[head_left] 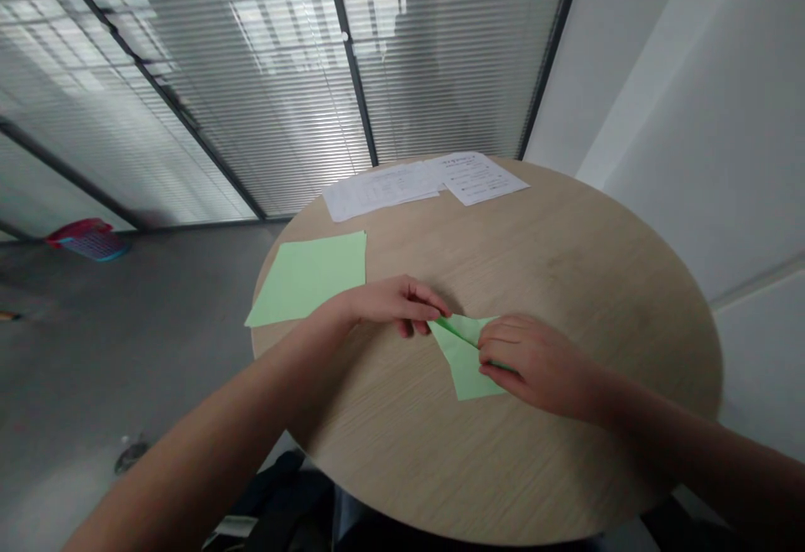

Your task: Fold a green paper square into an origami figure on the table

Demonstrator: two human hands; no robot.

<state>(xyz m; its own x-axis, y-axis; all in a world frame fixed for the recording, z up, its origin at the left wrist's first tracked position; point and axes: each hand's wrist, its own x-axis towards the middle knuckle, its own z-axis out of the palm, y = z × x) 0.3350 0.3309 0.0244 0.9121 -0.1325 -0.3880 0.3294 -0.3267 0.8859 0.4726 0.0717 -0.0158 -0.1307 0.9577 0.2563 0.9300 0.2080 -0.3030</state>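
A partly folded sheet of light green paper (473, 374) lies on the round wooden table (408, 460), with a raised fold running across it. My left hand (396, 302) pinches the paper's upper left corner between thumb and fingers. On the other side, my right hand (534, 363) has its fingers curled over the right part of the paper, gripping it near the fold. That hand hides the right end of the sheet.
Flat green paper (314, 271) rests at the table's left edge, beyond my left forearm. Printed white sheets (402, 185) overlap at the far edge. A red and blue basket (91, 239) stands on the floor by the blinds. A white wall (710, 99) rises at the right.
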